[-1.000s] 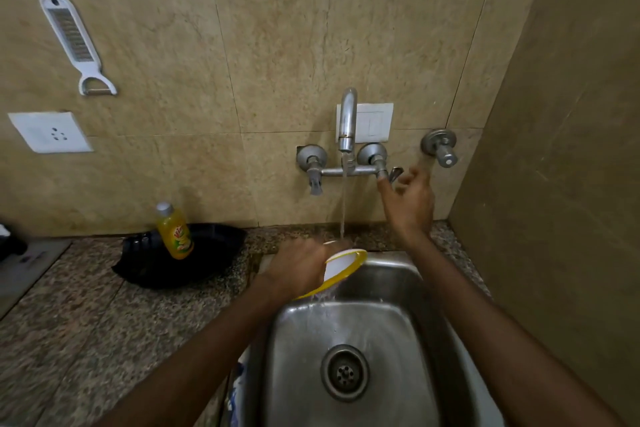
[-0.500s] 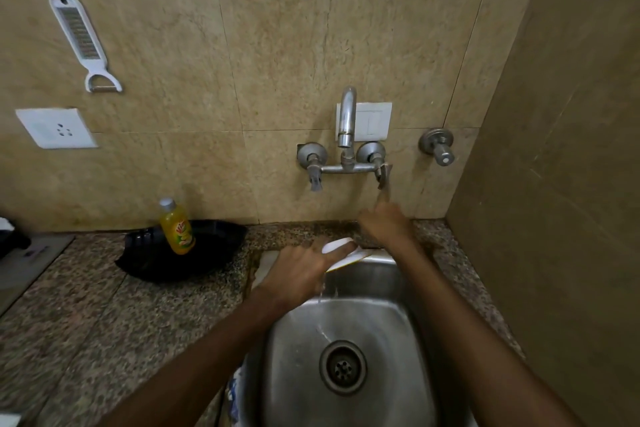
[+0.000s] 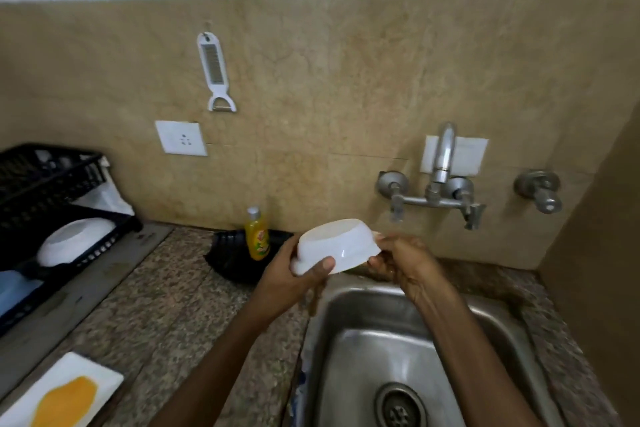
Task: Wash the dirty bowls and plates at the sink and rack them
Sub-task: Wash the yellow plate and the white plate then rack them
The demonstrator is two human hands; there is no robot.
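I hold a white bowl (image 3: 337, 244) upside down and tilted, above the sink's (image 3: 408, 319) back left corner. My left hand (image 3: 294, 274) grips its left rim, thumb on the outside. My right hand (image 3: 401, 258) holds the right rim with its fingertips. The tap (image 3: 441, 163) on the wall runs no water. At the far left stands a black dish rack (image 3: 45, 191) with another white bowl (image 3: 74, 241) lying in its lower tier. A white rectangular plate (image 3: 59, 392) smeared with yellow lies at the bottom left on the counter.
A yellow dish-soap bottle (image 3: 257, 234) stands by a black tray (image 3: 235, 260) against the wall. A white peeler (image 3: 214, 73) and a socket (image 3: 180, 138) are on the tiled wall. A side wall closes the right. A separate valve (image 3: 540, 191) sticks out at the right.
The water has stopped after my right hand left the tap handle. That hand joined the left on the bowl, which is lifted and turned over. My view has swung left, revealing the rack.
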